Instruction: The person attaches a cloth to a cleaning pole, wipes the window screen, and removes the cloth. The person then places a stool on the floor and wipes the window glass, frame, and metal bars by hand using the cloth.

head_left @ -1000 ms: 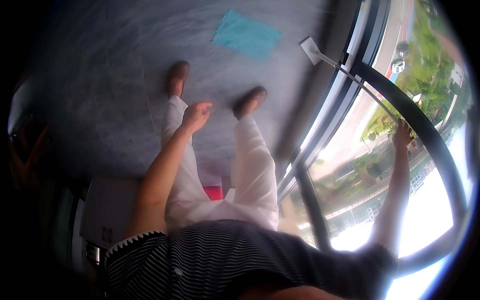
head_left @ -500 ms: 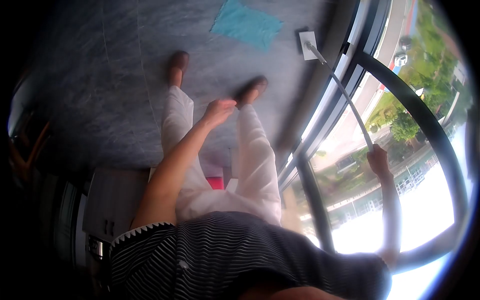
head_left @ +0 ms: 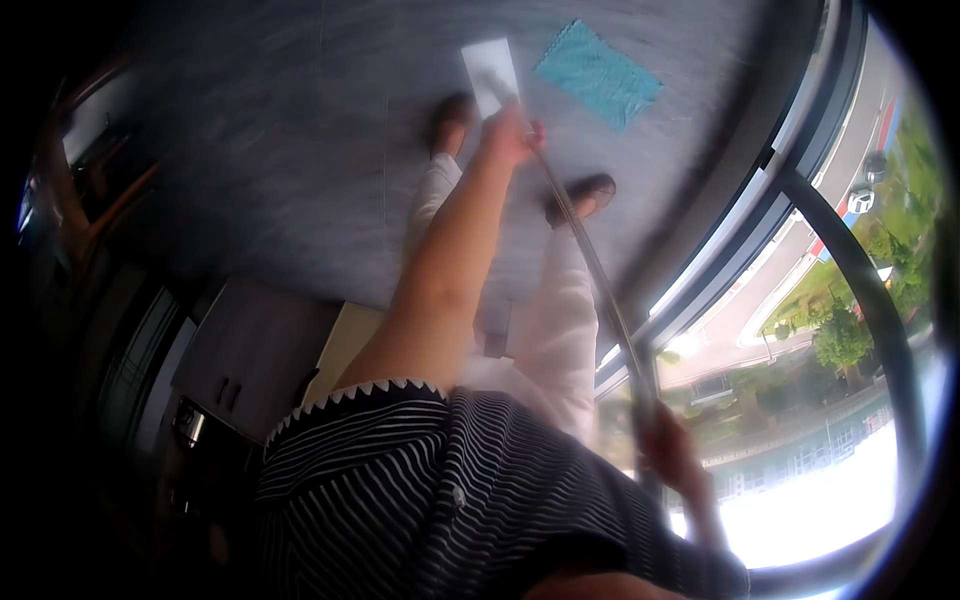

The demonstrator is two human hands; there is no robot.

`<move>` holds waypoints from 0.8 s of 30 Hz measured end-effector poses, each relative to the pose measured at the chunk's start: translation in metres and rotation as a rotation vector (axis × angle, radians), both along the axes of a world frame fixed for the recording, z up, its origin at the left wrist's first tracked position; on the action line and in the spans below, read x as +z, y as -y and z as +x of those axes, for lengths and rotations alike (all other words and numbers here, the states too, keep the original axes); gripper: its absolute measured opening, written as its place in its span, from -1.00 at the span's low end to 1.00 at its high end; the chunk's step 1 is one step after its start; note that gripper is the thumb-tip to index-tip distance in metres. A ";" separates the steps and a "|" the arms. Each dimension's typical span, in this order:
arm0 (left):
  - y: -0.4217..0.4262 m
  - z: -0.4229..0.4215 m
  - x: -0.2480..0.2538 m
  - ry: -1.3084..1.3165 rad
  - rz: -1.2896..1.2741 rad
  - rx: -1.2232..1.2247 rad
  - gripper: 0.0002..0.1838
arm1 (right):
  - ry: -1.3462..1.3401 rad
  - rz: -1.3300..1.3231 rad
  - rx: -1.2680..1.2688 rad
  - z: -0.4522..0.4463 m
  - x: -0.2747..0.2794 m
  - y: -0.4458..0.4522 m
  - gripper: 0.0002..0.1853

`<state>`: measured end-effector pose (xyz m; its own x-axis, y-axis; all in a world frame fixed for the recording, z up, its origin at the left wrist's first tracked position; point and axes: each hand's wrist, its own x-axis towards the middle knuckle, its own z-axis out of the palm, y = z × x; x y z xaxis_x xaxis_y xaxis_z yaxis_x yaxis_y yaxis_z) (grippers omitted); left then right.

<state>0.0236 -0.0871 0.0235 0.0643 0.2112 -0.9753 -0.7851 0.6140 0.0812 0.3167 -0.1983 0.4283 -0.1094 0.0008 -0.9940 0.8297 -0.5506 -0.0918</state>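
Note:
A long thin pole [head_left: 590, 245] runs diagonally from a flat white rectangular head [head_left: 490, 72] down toward the window side. Close to that head, my left hand [head_left: 508, 138] is closed around the pole's lower end. My right hand [head_left: 668, 448], blurred by motion, grips the pole near its other end, beside the window frame. On the grey floor, a turquoise cloth [head_left: 600, 75] with a scalloped edge lies just right of the white head, not touching it.
My feet in brown shoes [head_left: 590, 195] stand on the grey floor [head_left: 300, 130]. A curved window with dark frames [head_left: 865, 270] rises on the right. Grey cabinets [head_left: 255, 345] are at lower left, with a wooden chair-like object [head_left: 90, 220] at far left.
The pole and its white head have swung left, away from the window to beside the cloth. My left hand has reached forward and closed on the pole; my right hand has come down closer to my body.

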 end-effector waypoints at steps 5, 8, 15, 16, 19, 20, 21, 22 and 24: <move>-0.007 -0.028 0.005 -0.212 -0.054 -0.104 -0.62 | -0.155 0.172 -0.023 -0.015 0.025 -0.005 -0.46; -0.006 -0.067 -0.014 -0.355 -0.089 -0.141 -0.60 | -0.080 0.119 0.017 -0.020 0.051 -0.006 -0.45; -0.007 -0.054 -0.025 -0.029 0.077 0.110 -0.57 | 0.013 -0.112 -0.151 -0.009 0.054 -0.030 -0.36; -0.001 -0.053 -0.030 0.103 0.274 0.023 -0.53 | -0.017 -0.174 -0.363 0.001 0.055 -0.028 -0.35; 0.007 -0.007 -0.020 0.246 0.228 0.035 -0.47 | 0.029 -0.247 -0.641 0.019 0.060 -0.029 -0.35; 0.016 0.005 -0.016 0.308 0.267 -0.044 -0.43 | 0.029 -0.101 -0.458 0.020 0.056 -0.030 -0.35; 0.027 0.017 -0.013 0.372 0.308 -0.123 -0.37 | 0.054 0.044 -0.251 0.020 0.052 -0.031 -0.34; 0.029 0.031 0.006 0.312 0.231 -0.256 -0.34 | 0.105 0.178 -0.051 0.020 0.047 -0.032 -0.33; 0.043 0.046 0.022 0.328 0.207 -0.423 -0.24 | 0.181 0.127 -0.080 0.020 0.032 -0.048 -0.33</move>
<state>0.0700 -0.1305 0.0457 0.4770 0.2861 -0.8311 -0.4788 0.8775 0.0273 0.3371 -0.1504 0.4608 0.0761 0.1289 -0.9887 0.7933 -0.6085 -0.0183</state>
